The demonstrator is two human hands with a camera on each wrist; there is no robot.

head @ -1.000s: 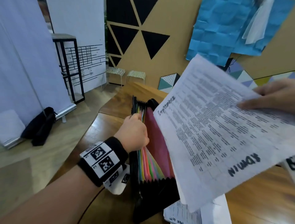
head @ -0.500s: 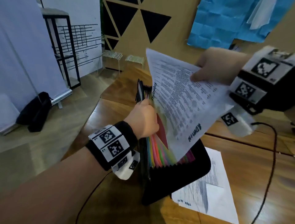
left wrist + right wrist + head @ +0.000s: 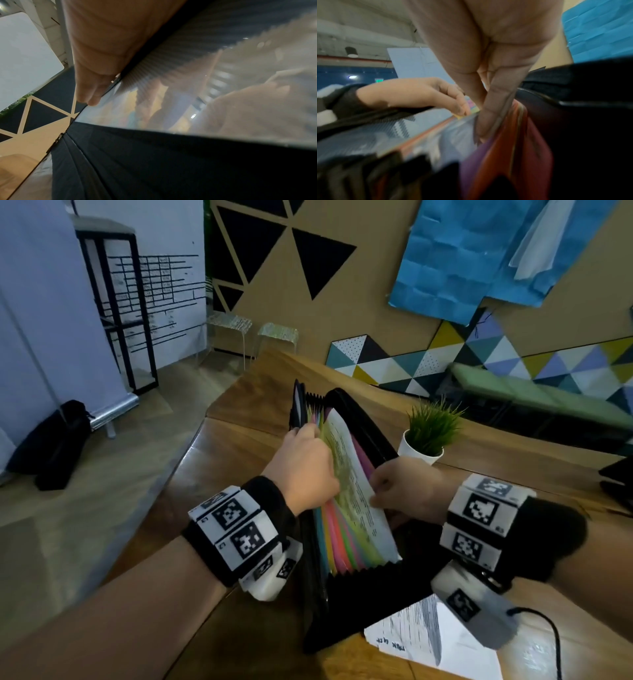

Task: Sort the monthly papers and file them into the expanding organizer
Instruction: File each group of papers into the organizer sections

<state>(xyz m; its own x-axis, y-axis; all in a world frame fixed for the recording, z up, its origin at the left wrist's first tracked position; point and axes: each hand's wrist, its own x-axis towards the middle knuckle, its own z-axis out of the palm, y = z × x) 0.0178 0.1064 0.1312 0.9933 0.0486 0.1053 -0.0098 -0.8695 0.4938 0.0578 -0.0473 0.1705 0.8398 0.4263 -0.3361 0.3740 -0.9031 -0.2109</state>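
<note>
loose sheet (image 3: pixel 428 642), handwriting too blurred to read

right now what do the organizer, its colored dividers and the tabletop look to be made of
Organizer: seemingly black plastic with a woven-pattern finish and pleated accordion sides; the left wrist view shows a translucent panel.
Colored dividers: thin, smooth, likely plastic sheet, pastel and slightly see-through.
Tabletop: wood, or wood-look, with visible grain, plank seams and a glossy sheen.

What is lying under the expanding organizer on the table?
White printed papers stick out from under the near corner of the organizer, with handwriting along one edge. How many sheets, and how far they reach beneath, is hidden.
</note>
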